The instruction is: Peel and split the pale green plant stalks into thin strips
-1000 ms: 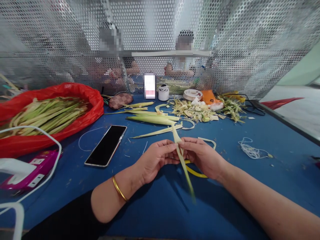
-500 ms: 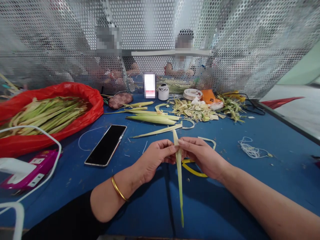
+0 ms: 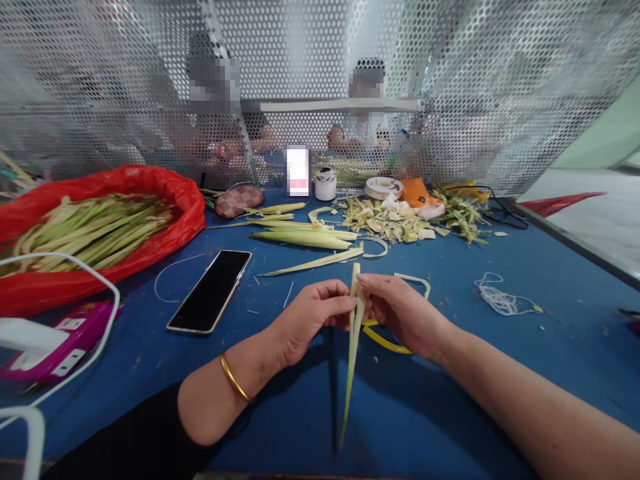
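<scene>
A perforated metal screen (image 3: 300, 53) spanned the back, with two people (image 3: 364, 137) partly visible through its holes. Before it stretched the blue desk (image 3: 450, 413), scattered with tiny crumbs. A red plastic bag (image 3: 189, 217) stood open at the left, filled with long green and straw-coloured leaves (image 3: 95, 230). Toward the back right lay a heap of yellowish plant scraps (image 3: 380, 223); left of it, loose leaf strips (image 3: 305, 240) lay roughly crosswise. A magenta power strip (image 3: 93, 327) sat near the left edge.

At the middle, the left hand (image 3: 320, 313) and right hand (image 3: 395, 303) met over the desk, both pinching the slender leaf (image 3: 351, 360) near its upper end, thumbs in front and fingers curled behind. A smartphone (image 3: 210, 293) with a dark screen lay face up, left of the left hand.

The leaf hung between the hands, pointing toward the near edge. It was creamy pale at the top, turned greener downward and tapered to a fine tip. A lengthwise line ran below the thumbs, fold or split; whether the tip touched the desk could not be told.

A coiled white cord (image 3: 503, 297) lay well to the right, a yellow loop (image 3: 387, 345) just beside the right hand, and a gold bangle (image 3: 234, 380) circled the left wrist.
</scene>
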A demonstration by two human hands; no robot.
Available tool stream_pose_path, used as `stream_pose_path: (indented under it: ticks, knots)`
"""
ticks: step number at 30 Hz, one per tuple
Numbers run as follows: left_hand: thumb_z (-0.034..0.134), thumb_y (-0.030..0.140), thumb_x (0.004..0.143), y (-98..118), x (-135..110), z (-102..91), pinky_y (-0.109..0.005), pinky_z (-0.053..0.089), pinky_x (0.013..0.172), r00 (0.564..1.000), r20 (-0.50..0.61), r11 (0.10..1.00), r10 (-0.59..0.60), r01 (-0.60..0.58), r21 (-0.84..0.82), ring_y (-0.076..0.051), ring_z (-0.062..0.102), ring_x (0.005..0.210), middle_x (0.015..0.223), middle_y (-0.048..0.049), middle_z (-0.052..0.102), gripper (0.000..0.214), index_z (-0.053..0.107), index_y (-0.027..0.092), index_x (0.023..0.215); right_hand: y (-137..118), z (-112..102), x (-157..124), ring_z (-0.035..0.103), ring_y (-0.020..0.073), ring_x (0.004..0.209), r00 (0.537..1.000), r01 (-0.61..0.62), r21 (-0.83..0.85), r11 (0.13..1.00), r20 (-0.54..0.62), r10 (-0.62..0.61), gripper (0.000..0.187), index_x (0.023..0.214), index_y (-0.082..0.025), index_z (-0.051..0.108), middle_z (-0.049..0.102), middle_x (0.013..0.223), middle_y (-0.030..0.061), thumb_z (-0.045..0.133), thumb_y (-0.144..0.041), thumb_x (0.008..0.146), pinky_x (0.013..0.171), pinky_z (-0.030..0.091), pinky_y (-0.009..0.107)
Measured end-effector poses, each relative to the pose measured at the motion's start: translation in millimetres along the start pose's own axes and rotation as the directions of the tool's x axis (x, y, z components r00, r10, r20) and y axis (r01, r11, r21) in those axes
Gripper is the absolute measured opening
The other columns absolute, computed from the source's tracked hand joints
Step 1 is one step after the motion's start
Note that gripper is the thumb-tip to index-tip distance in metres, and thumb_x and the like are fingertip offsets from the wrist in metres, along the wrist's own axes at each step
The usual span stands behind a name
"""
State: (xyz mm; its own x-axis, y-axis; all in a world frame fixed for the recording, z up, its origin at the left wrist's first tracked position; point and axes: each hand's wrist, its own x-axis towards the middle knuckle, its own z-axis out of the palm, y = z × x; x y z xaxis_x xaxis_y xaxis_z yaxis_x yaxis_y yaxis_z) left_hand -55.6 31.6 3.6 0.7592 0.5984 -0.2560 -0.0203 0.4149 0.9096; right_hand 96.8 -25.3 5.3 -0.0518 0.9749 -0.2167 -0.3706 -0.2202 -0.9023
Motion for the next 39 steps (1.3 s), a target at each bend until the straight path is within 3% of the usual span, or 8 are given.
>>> stream_pose_path:
  ticks: [10, 18, 21, 26, 32, 39]
  knots:
    - [0.067, 0.042, 0.078, -1.0, 0.0, 2.1, -0.027, 0.045, 0.066, 0.999, -0.024, 0.999, 0.024, -0.023, 0.042, -0.013, 0.057, 0.065, 0.069, -0.0023, 0.061, 0.029, 0.061, 0.015, 0.070, 1.0, -1.0, 0.0, 0.050, 0.0103, 0.055, 0.998, 0.001, -0.004, 1.000, 0.059, -0.001, 0.028, 0.063, -0.017, 0.058, 0.057, 0.059, -0.0016, 0.076, -0.037, 0.071, 0.061, 0.043, 0.026]
    - [0.065, 0.033, 0.078, 1.1, 0.2, 2.4, -0.026, 0.047, 0.068, 1.000, -0.027, 0.999, 0.013, -0.014, -0.042, -0.013, 0.058, 0.066, 0.070, -0.0014, 0.061, 0.020, 0.057, 0.016, 0.071, -0.5, 0.4, 0.3, 0.048, 0.0101, 0.053, 0.997, -0.017, 0.096, 0.995, 0.080, 0.009, 0.022, 0.062, -0.016, 0.059, 0.054, 0.056, -0.0022, 0.069, -0.031, 0.075, 0.055, 0.042, 0.023]
    - [0.064, 0.030, 0.079, 0.6, 0.5, 2.5, -0.025, 0.046, 0.066, 1.000, -0.021, 0.999, 0.023, -0.024, -0.027, -0.012, 0.057, 0.064, 0.069, -0.0014, 0.062, 0.019, 0.055, 0.017, 0.069, 1.1, 0.1, 0.6, 0.049, 0.0108, 0.052, 0.998, 0.035, 0.060, 0.998, 0.041, -0.038, 0.032, 0.056, -0.017, 0.057, 0.053, 0.052, -0.0017, 0.067, -0.038, 0.077, 0.055, 0.042, 0.024]
    - [0.065, 0.031, 0.077, -0.1, 0.1, 3.7, -0.024, 0.044, 0.064, 0.999, -0.010, 0.998, 0.047, -0.047, 0.044, -0.011, 0.053, 0.061, 0.064, 0.0007, 0.058, 0.021, 0.056, 0.016, 0.066, 2.0, -0.1, 1.4, 0.055, 0.0120, 0.054, 1.000, 0.007, 0.020, 1.000, -0.025, -0.006, 0.028, 0.067, -0.016, 0.062, 0.059, 0.058, -0.0006, 0.073, -0.041, 0.073, 0.059, 0.046, 0.026]
    - [0.068, 0.034, 0.076, 0.4, -0.6, 4.6, -0.027, 0.044, 0.068, 0.997, -0.032, 0.993, 0.065, -0.062, 0.097, -0.012, 0.055, 0.063, 0.066, -0.0005, 0.060, 0.021, 0.059, 0.016, 0.069, 2.1, 0.4, 1.0, 0.054, 0.0110, 0.053, 1.000, -0.001, 0.008, 1.000, 0.000, 0.001, 0.027, 0.067, -0.016, 0.061, 0.059, 0.058, -0.0013, 0.076, -0.038, 0.070, 0.058, 0.046, 0.025]
    - [0.064, 0.028, 0.078, 0.5, -0.8, 2.4, -0.025, 0.044, 0.068, 0.999, 0.022, 1.000, 0.023, -0.023, 0.014, -0.011, 0.054, 0.065, 0.069, -0.0006, 0.058, 0.016, 0.057, 0.016, 0.070, 1.8, -2.1, 1.6, 0.050, 0.0104, 0.051, 0.999, -0.008, 0.068, 0.998, 0.035, 0.006, 0.022, 0.062, -0.017, 0.059, 0.054, 0.055, -0.0025, 0.072, -0.030, 0.072, 0.055, 0.042, 0.024]
